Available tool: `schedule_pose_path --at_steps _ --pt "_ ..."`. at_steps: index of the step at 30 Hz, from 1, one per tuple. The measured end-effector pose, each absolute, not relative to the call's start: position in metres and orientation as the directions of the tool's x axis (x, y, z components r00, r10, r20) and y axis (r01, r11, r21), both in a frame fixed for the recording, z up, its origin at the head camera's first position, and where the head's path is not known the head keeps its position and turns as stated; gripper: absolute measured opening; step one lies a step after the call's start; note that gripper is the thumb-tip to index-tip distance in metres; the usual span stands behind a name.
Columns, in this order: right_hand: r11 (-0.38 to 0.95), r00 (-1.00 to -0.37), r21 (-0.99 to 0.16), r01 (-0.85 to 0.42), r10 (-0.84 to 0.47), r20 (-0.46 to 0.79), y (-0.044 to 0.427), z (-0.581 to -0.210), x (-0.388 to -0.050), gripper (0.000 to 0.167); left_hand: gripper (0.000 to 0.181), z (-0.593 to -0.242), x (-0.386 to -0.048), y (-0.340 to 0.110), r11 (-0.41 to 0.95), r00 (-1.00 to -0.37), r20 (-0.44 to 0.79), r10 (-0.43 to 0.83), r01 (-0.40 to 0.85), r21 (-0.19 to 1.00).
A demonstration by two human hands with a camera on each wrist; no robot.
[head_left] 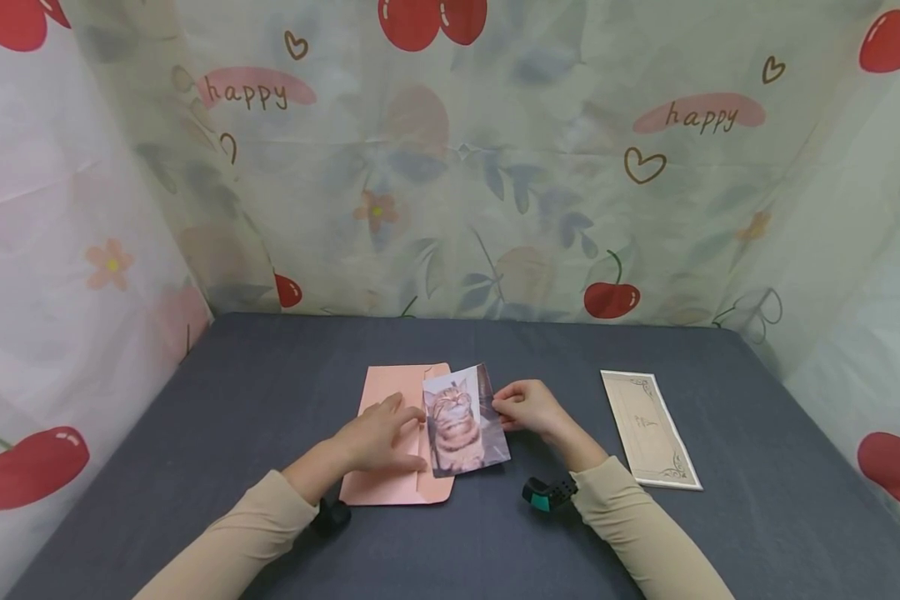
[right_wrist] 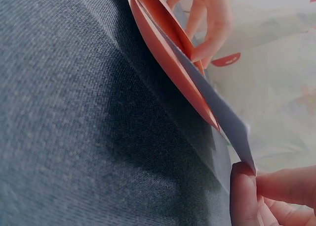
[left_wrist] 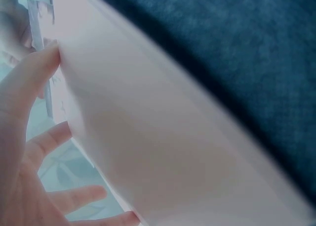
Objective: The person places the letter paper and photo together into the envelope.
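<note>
Your step looks like passing the cat photo (head_left: 459, 425) through the mouth of the pink envelope (head_left: 390, 382); the next move likely calls for a level photo and a lifted mouth. Your right fingers (right_wrist: 243, 189) pinch the photo's right edge; its left edge lies beside your left fingers (left_wrist: 81, 197), spread against the envelope.

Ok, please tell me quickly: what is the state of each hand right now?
Left hand: open, fingers spread, touching the pink envelope.
Right hand: closed, pinching the cat picture by its edge.
</note>
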State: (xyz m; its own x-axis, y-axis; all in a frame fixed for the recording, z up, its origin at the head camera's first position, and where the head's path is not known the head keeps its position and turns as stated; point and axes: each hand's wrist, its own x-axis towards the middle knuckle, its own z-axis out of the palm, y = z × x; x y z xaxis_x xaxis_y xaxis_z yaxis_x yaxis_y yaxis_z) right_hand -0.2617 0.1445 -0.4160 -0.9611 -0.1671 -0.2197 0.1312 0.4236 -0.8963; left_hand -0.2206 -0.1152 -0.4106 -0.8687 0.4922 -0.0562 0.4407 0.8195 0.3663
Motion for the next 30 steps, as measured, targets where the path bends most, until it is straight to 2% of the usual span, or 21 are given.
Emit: schedule_pose_path --at_steps 12,24,30 --pt "0.425 -0.963 -0.894 0.141 -0.152 -0.224 0.147 -0.419 -0.263 0.018 0.057 -0.414 -0.222 -0.115 0.829 -0.867 -0.060 0.494 0.449 0.334" --pt "0.399 -0.961 -0.905 0.144 -0.162 -0.225 0.136 -0.420 -0.262 0.019 0.061 -0.414 -0.223 -0.115 0.848 -0.886 -0.096 0.454 0.397 0.350" --pt "0.381 -0.960 -0.915 0.134 -0.178 -0.215 0.130 -0.421 -0.261 0.021 0.057 -0.414 -0.222 -0.114 0.844 -0.883 -0.087 0.462 0.408 0.347"
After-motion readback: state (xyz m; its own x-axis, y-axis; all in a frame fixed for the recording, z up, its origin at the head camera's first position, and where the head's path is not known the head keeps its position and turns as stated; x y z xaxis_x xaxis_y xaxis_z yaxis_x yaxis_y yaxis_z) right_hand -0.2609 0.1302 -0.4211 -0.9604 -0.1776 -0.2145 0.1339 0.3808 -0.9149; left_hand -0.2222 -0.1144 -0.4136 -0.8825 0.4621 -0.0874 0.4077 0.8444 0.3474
